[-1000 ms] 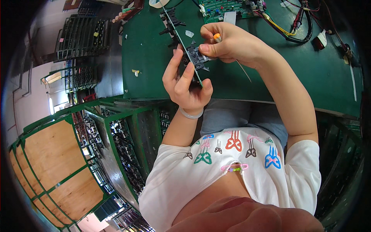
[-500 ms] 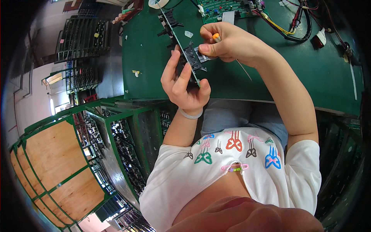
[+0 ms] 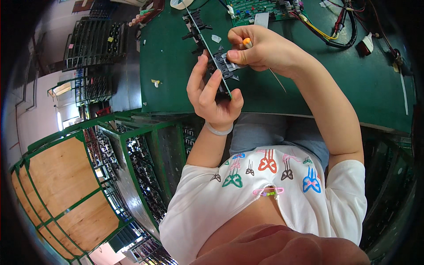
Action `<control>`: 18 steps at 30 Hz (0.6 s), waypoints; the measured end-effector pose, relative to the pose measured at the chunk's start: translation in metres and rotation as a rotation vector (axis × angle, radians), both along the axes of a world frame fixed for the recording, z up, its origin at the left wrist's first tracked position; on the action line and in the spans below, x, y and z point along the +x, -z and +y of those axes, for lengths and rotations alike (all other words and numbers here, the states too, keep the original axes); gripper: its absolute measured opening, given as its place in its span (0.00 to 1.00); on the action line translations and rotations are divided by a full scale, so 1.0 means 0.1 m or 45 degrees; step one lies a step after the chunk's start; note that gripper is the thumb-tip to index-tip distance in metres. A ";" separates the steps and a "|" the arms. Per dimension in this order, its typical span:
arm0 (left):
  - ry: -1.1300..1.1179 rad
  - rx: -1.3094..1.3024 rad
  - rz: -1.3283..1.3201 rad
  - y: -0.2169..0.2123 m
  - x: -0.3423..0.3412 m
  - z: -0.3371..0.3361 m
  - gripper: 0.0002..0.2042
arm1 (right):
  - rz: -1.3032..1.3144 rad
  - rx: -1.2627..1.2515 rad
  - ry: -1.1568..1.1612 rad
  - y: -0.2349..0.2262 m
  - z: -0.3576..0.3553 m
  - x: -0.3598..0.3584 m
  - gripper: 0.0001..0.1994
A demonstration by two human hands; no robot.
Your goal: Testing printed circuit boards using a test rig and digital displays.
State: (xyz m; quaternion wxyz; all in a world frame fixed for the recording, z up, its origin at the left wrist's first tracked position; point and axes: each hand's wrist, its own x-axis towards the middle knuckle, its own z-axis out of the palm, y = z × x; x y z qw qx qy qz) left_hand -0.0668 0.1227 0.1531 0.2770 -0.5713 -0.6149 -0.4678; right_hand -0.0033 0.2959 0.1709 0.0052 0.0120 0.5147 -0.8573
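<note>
A narrow circuit board (image 3: 204, 43) with black connector sockets (image 3: 195, 21) along both faces stands on edge, tilted, above the table. My left hand (image 3: 212, 99) is closed around its near end, fingers and thumb gripping it. Between the thumb and fingers of my right hand (image 3: 269, 51) is a grey connector plug (image 3: 230, 62), against the black socket nearest that hand. I cannot tell how deep it sits. My right hand also keeps a thin tool with an orange-ended handle (image 3: 247, 43) tucked in its palm; the slim metal shaft (image 3: 278, 80) sticks out below.
On the green table (image 3: 172, 95), a populated green circuit board (image 3: 247, 13) lies at the back, with a pale flat cable (image 3: 261, 20) by it. Bundled wires (image 3: 342, 39) lie at the back right. Small scraps (image 3: 155, 83) are on the left. Racks (image 3: 92, 44) stand beyond.
The board and my left hand have shifted slightly right and down, toward my right hand. My right hand stays almost still, holding the plug and the tool as before.
</note>
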 end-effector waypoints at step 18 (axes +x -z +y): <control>0.038 -0.070 0.055 -0.03 -0.02 0.00 0.22 | -0.039 0.153 -0.005 0.04 0.09 -0.01 0.17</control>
